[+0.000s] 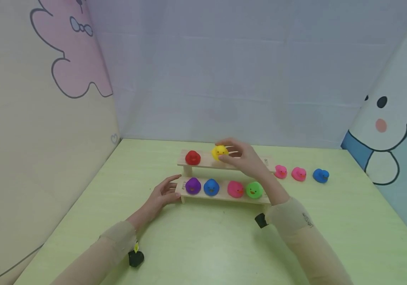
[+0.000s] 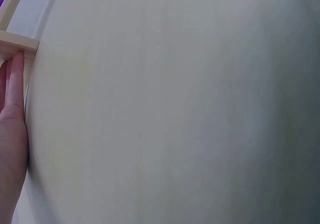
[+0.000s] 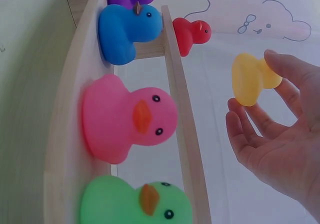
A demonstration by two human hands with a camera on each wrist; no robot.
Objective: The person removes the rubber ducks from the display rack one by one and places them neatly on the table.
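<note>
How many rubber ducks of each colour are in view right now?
Pink rubber ducks: 3
Blue rubber ducks: 2
Red rubber duck: 1
Yellow rubber duck: 1
Purple rubber duck: 1
Green rubber duck: 1
Total: 9

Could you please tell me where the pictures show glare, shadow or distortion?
Head view: pale glare on the table, soft shadow beside the right sleeve; left wrist view: the picture darkens toward its right side; right wrist view: the wooden stand looks bowed.

Table (image 1: 207,237), wooden rack (image 1: 206,160), three ducks (image 1: 299,174) alongside
</note>
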